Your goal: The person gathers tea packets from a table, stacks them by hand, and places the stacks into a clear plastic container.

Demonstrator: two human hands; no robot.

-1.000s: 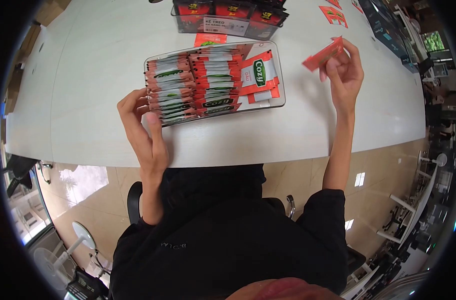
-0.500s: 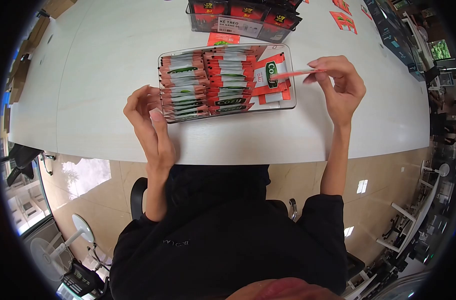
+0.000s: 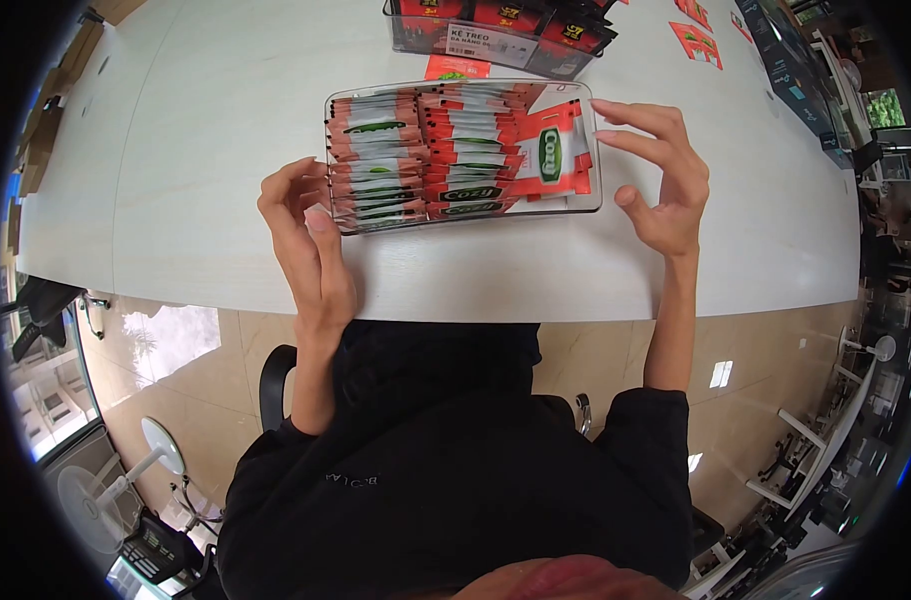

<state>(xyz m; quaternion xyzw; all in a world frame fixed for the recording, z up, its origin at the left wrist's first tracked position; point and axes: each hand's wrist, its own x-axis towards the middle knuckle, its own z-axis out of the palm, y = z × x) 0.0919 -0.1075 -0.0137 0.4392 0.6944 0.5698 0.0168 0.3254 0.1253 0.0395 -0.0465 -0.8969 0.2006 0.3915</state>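
A clear box [image 3: 456,222] lies on the white table, holding two columns of upright red and white Cozy sachets [image 3: 473,150]. In its right end several sachets lie flat, the top one [image 3: 550,155] with its green label up. My left hand [image 3: 311,245] is at the box's left end, thumb near the front corner and fingers curled by the side wall, partly hidden. At the right end is my right hand [image 3: 666,180], fingers and thumb apart, its fingertips close to the box wall and nothing in it.
Behind the box stands a dark mesh basket [image 3: 496,48] with black and red packs. One red sachet [image 3: 458,67] lies between basket and box. More red sachets [image 3: 698,45] and a dark carton [image 3: 791,80] are at the back right.
The sachet that my right hand held now lies flat in the box's right end, and that hand's fingers have opened. The box and basket appear slightly further right and higher in view.
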